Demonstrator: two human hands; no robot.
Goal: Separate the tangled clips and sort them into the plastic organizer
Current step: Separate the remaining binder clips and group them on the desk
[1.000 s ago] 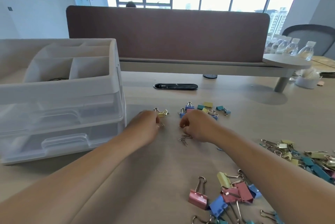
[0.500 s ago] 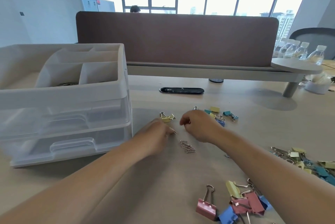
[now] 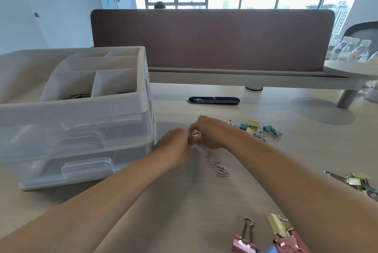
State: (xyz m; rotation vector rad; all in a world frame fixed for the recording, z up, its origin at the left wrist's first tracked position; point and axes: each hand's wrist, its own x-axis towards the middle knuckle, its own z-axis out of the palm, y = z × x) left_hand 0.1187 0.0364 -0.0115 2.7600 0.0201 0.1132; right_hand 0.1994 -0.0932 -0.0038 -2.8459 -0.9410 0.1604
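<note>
The person's left grip [image 3: 176,147] and right grip [image 3: 213,134] meet above the table [image 3: 302,154], both clamped on one small gold binder clip [image 3: 196,136]. Fingers curl in on its shiny metal body from either side. Just below the right wrist a tangled chain of thin silver wire paper clips [image 3: 218,166] lies flat on the pale wood-grain surface. Beyond the right grip sits a small cluster of teal, yellow and blue binder clips [image 3: 253,128] with looped wire handles. At the near edge a pink binder clip [image 3: 243,243] stands beside a heap of larger pink, yellow and blue clips [image 3: 284,236], and another pile [image 3: 357,180] lies by the right edge.

The plastic organizer [image 3: 81,113] stands to the left, a translucent, boxy unit with two drawers. Its open top tray is split by curved dividers, and one front compartment holds a layer of dark metal clips [image 3: 78,95]. A brown fabric partition [image 3: 212,39] closes the far side.
</note>
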